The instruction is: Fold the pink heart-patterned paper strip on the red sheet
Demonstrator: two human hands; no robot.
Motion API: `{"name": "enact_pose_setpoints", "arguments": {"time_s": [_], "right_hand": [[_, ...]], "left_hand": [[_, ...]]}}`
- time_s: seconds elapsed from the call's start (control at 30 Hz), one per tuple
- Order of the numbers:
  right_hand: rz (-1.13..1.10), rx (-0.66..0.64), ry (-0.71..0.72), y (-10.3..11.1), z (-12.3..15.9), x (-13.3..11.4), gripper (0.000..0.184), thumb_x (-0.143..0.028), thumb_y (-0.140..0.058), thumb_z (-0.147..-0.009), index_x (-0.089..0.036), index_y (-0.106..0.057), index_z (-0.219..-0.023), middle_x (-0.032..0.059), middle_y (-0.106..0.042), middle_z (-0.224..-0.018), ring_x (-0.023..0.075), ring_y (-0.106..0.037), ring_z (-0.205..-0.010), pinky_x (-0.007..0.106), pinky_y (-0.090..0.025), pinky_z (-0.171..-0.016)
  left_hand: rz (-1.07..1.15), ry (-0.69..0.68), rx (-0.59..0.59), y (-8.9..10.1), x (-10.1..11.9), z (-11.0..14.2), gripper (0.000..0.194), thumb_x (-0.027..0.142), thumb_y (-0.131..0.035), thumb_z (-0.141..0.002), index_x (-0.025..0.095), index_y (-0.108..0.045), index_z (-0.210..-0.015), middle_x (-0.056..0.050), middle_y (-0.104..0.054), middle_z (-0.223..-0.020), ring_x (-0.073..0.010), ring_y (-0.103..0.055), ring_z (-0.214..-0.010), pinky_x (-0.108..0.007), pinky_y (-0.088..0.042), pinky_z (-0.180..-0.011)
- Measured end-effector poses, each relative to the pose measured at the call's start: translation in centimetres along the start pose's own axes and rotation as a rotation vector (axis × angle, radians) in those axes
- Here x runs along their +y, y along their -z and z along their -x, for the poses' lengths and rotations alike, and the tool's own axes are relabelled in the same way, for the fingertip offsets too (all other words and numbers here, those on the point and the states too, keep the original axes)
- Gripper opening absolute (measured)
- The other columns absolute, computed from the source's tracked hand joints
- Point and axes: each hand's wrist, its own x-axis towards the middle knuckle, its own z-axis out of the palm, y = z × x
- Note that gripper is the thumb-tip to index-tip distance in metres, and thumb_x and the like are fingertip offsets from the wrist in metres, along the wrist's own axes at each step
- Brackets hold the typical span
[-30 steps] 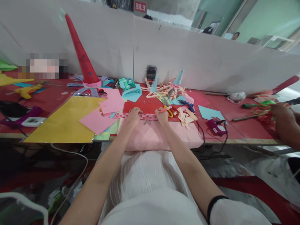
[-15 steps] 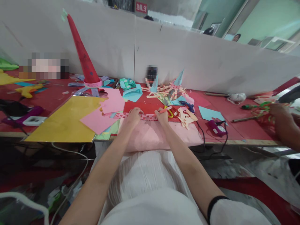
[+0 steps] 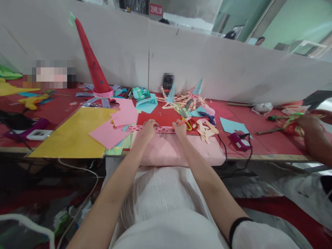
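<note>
A pink paper strip with red hearts (image 3: 164,129) lies across the front of a red sheet (image 3: 155,119). My left hand (image 3: 148,128) presses the strip down near its middle with curled fingers. Closed around a pink pen (image 3: 184,121), my right hand (image 3: 180,128) rests at the strip's right end; the pen's tip points left, close to the strip. Yellow-handled scissors (image 3: 192,126) and cut peach paper pieces (image 3: 206,129) lie just right of that hand. Below both hands is a pink padded surface (image 3: 166,150).
A tall red paper cone (image 3: 92,58) stands back left. Yellow sheets (image 3: 75,133) and pink paper (image 3: 106,133) lie left. To the right are a purple power socket (image 3: 240,141) with a cord and a co-worker's hand (image 3: 310,128). A grey partition (image 3: 220,65) borders the table's back.
My hands and the strip stay almost in place. At the far right, the co-worker's second hand has come into view beside the first one.
</note>
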Motion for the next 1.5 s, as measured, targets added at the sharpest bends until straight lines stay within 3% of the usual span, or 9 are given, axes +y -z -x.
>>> {"name": "enact_pose_setpoints", "arguments": {"time_s": [0.37,1.07,1.5], "right_hand": [[-0.016,0.028,-0.009,-0.1,0.0,0.1,0.023,-0.024,-0.049,-0.067,-0.024,-0.031,-0.053,-0.0095,-0.04,-0.036,0.0116,-0.05,-0.04,0.02,-0.033,-0.043],[0.021,0.021,0.011,-0.1,-0.1,0.4,0.022,-0.028,-0.049,-0.066,-0.025,-0.03,-0.055,-0.0085,-0.039,-0.037,0.0142,-0.056,-0.046,0.02,-0.036,-0.045],[0.147,0.087,0.101,-0.1,-0.3,0.7,0.023,-0.031,-0.046,-0.069,-0.025,-0.028,-0.056,-0.0078,-0.034,-0.041,0.0146,-0.051,-0.05,0.023,-0.036,-0.051]], "left_hand": [[0.011,0.014,-0.005,-0.1,0.0,-0.1,0.035,-0.002,-0.047,-0.074,0.022,-0.07,-0.082,-0.005,-0.063,-0.113,-0.0182,-0.053,-0.116,-0.039,-0.031,-0.11],[0.037,0.006,0.009,0.0,0.1,0.0,0.035,-0.003,-0.046,-0.072,0.022,-0.069,-0.079,-0.004,-0.065,-0.107,-0.018,-0.055,-0.112,-0.038,-0.033,-0.108],[0.049,0.002,0.021,-0.1,0.1,0.0,0.035,-0.003,-0.045,-0.072,0.022,-0.068,-0.078,-0.004,-0.065,-0.106,-0.0181,-0.055,-0.111,-0.038,-0.033,-0.107]]}}
